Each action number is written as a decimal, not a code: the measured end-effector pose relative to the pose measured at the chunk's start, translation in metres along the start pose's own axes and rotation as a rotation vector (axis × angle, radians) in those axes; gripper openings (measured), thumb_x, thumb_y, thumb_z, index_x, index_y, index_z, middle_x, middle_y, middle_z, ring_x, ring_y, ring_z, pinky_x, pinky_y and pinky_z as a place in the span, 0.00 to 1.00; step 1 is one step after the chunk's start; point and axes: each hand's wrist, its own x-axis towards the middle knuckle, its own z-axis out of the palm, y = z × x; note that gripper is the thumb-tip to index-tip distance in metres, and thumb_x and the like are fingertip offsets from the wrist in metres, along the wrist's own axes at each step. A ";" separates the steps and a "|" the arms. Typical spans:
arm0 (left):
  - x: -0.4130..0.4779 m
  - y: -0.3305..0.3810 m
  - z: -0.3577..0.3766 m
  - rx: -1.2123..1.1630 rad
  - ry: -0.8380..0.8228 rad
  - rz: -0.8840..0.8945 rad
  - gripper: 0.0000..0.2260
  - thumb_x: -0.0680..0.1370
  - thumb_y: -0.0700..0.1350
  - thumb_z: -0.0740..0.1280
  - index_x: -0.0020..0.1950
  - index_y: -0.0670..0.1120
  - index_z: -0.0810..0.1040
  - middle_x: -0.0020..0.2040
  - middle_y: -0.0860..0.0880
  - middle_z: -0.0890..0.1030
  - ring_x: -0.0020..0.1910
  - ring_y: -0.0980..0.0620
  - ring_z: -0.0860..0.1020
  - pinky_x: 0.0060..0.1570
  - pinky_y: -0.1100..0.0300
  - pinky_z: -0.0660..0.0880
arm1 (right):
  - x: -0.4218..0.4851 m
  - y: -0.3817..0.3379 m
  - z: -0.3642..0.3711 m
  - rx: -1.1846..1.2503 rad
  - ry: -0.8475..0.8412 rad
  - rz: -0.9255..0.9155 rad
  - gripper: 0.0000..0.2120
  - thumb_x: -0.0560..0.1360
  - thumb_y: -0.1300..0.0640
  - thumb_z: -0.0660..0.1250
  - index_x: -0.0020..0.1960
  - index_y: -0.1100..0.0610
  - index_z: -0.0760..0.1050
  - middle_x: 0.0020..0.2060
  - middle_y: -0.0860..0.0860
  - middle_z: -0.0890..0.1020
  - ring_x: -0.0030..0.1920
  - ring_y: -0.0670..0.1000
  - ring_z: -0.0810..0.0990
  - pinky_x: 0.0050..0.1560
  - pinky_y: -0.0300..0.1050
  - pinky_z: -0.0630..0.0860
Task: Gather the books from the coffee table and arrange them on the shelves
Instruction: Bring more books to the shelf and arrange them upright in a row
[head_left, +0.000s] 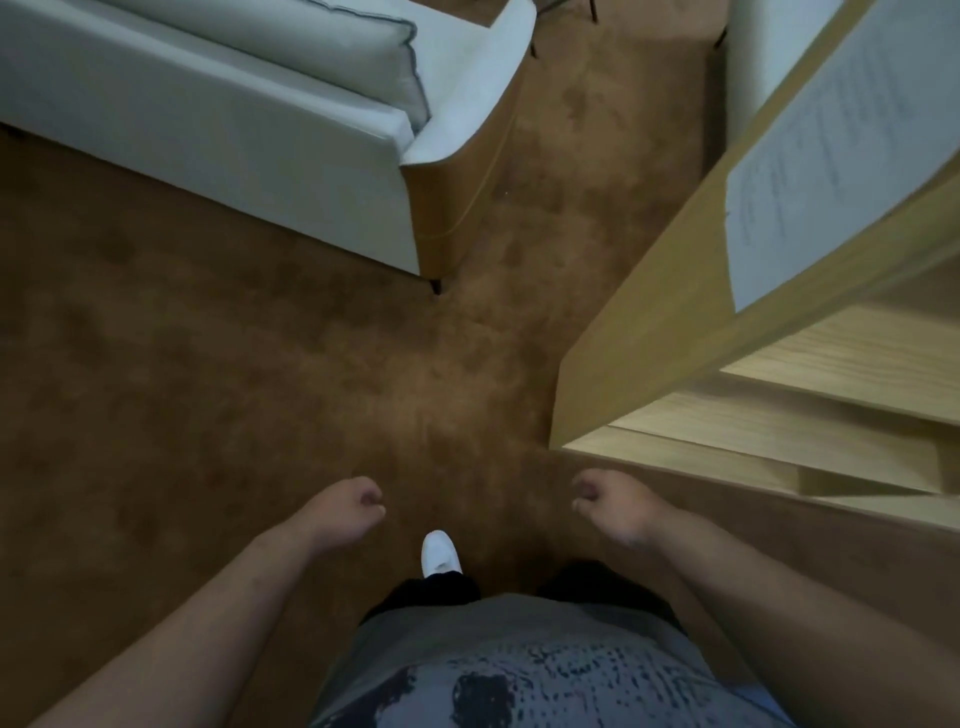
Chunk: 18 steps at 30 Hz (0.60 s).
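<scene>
Head view: left hand (350, 506) and right hand (610, 501) hang loosely curled, holding nothing. The shelves (769, 431) stand to the right, probably bare but it's blurry. No books or coffee table in sight, so I'd go find the table and grab a manageable stack.

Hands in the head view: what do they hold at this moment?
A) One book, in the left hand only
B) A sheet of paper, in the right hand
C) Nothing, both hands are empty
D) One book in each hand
C: the left hand and the right hand hang loosely curled above the carpet, with nothing in either.
</scene>
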 end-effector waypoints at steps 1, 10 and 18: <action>0.002 -0.004 -0.009 -0.012 0.006 -0.005 0.17 0.82 0.47 0.65 0.69 0.45 0.75 0.66 0.47 0.78 0.64 0.49 0.76 0.60 0.60 0.72 | 0.005 -0.012 -0.002 0.016 0.000 -0.007 0.19 0.81 0.52 0.66 0.71 0.53 0.75 0.65 0.51 0.81 0.61 0.50 0.79 0.60 0.41 0.72; 0.053 -0.003 -0.086 -0.040 0.047 -0.026 0.14 0.81 0.47 0.67 0.65 0.45 0.78 0.62 0.46 0.80 0.59 0.51 0.77 0.60 0.58 0.74 | 0.081 -0.081 -0.055 -0.025 0.007 -0.038 0.20 0.82 0.54 0.66 0.72 0.58 0.74 0.67 0.54 0.80 0.67 0.55 0.78 0.64 0.43 0.72; 0.125 0.046 -0.215 0.042 0.067 -0.055 0.13 0.81 0.49 0.67 0.64 0.49 0.79 0.58 0.52 0.79 0.56 0.55 0.76 0.55 0.63 0.71 | 0.176 -0.139 -0.153 -0.033 -0.014 -0.052 0.15 0.81 0.54 0.66 0.65 0.57 0.78 0.62 0.55 0.82 0.59 0.55 0.81 0.58 0.45 0.76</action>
